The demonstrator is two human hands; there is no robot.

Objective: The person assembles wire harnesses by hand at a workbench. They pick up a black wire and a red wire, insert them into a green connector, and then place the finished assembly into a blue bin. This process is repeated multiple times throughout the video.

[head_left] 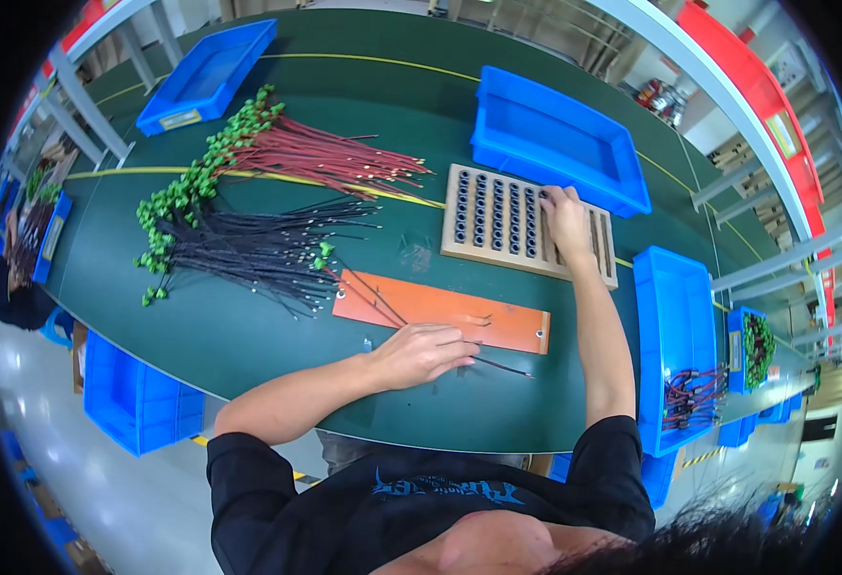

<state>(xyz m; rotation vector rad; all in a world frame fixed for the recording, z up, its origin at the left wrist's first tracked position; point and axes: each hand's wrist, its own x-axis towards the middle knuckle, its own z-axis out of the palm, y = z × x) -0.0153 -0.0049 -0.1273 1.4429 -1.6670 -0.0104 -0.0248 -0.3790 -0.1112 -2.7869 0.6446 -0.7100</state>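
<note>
Head view. Left hand (421, 353), lower centre of frame, was pinched narrow on a thin dark wire (502, 365) lying on the green table (248, 331), just below the orange plate (440, 309). Right hand (566, 218), right of centre, rested fingers-down on the wooden block (497, 216) of black sleeves; whether it gripped one, cannot tell. Black wires (258, 249) and red wires (330, 158) lay upper left. A blue bin (672, 316) at right held finished wires.
</note>
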